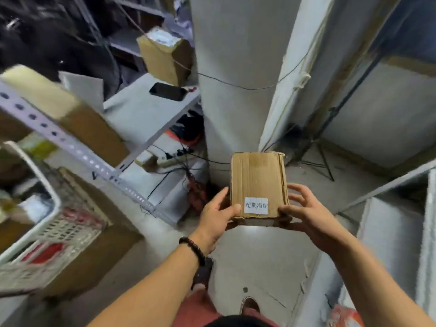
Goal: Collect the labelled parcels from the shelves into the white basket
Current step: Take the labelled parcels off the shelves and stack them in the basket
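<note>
A small brown cardboard parcel (258, 182) with a white printed label near its front edge is held up in front of me over the floor. My left hand (218, 214) grips its left lower corner, thumb on top. My right hand (304, 210) holds the right lower corner, thumb on the box's top and fingers spread behind it. The white basket (59, 223) stands at the lower left on a brown carton; it holds several parcels, some red and white.
A grey metal shelf (141, 109) at the left carries a black phone (168, 91), a tall carton (165, 56) and a larger carton (70, 112). A white pillar (236, 67) rises ahead. A power strip and cables (174, 156) lie below. Another shelf (389, 227) is at the right.
</note>
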